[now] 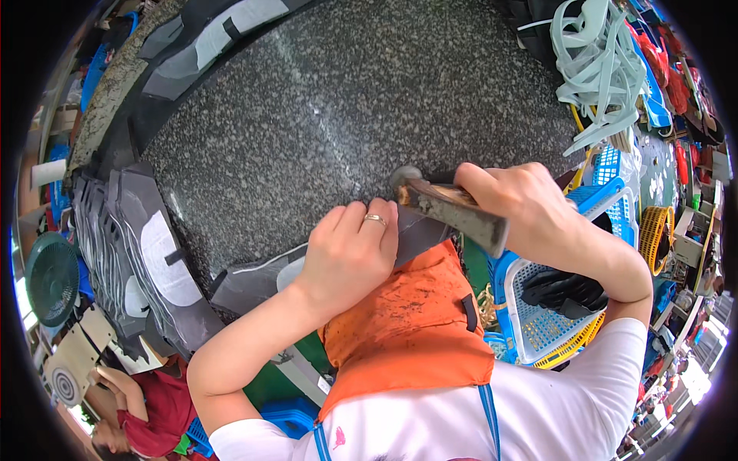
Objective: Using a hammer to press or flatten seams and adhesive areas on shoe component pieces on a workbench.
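Note:
My right hand (530, 206) grips the worn wooden handle of a hammer (450, 207), whose metal head (403, 177) rests low against the dark speckled stone slab (346, 100). My left hand (350, 250), with a ring on one finger, presses flat on a dark grey and white cut piece of shoe material (257, 280) at the slab's near edge, right beside the hammer head. An orange stained apron (407, 330) covers my lap below both hands.
A stack of grey and white cut pieces (146, 253) lies along the slab's left edge, more at the top left (207, 38). Pale green straps (600, 69) hang at top right. Blue and white baskets (553, 315) stand at right. Another person in red (146, 415) sits lower left.

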A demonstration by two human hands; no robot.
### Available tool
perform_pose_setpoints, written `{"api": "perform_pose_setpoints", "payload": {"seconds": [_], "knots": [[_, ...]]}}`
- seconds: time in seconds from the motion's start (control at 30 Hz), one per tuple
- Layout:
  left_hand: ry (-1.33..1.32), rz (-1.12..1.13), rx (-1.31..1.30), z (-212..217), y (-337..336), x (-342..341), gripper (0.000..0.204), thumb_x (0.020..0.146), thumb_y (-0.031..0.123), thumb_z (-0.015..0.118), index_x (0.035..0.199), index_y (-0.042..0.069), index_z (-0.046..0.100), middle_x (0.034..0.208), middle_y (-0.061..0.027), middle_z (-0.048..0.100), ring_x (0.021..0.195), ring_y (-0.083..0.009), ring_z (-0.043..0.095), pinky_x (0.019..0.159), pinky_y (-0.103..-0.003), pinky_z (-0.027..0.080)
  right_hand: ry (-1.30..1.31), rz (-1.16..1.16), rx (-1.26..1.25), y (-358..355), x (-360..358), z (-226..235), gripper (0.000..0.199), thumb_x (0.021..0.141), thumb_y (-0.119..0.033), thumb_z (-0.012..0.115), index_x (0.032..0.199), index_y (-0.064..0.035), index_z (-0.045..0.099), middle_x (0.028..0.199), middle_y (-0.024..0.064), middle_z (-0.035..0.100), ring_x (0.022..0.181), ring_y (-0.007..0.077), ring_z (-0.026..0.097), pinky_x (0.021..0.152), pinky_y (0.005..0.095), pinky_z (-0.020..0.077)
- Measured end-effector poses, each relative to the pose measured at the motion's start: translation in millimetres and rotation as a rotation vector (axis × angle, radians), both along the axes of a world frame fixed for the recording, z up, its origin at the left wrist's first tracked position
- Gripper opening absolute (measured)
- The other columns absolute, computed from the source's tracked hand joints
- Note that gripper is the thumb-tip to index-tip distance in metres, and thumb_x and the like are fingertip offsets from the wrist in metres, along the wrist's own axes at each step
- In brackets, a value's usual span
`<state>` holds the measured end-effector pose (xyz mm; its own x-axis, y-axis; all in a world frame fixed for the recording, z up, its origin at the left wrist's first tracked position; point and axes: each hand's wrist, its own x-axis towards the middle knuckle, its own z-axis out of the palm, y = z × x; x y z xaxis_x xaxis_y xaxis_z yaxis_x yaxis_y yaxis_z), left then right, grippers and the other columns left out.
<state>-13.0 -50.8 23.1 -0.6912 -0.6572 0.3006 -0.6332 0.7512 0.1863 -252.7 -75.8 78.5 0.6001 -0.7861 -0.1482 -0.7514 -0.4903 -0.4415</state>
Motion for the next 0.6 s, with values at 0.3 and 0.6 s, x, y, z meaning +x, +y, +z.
{"api": "perform_pose_setpoints", "payload": {"seconds": [0.3, 0.6], "knots": [[-0.034, 0.051, 0.074, 10, 15, 13, 0.011, 0.081, 0.013, 0.072, 0.082, 0.005, 0.064, 0.078, -0.0102, 0.062, 0.068, -0.0263, 0.062, 0.056, -0.037, 0.046, -0.042, 0.04, -0.046, 8, 18, -3, 0.028, 0.092, -0.031, 0.063, 0.082, -0.007, 0.053, 0.053, 0.0103, 0.053, 0.05, 0.0316, 0.06, 0.044, 0.043, 0.0458], [0.182, 0.291, 0.302, -3, -28, -20, 0.013, 0.083, 0.016, 0.071, 0.084, 0.005, 0.063, 0.08, -0.009, 0.064, 0.071, -0.0281, 0.064, 0.061, -0.04, 0.048, 0.139, -0.165, -0.046, 4, -12, 6, 0.023, 0.081, -0.014, 0.068, 0.091, -0.0053, 0.049, 0.063, 0.0148, 0.058, 0.063, 0.0385, 0.061, 0.055, 0.0471, 0.0463]]}}
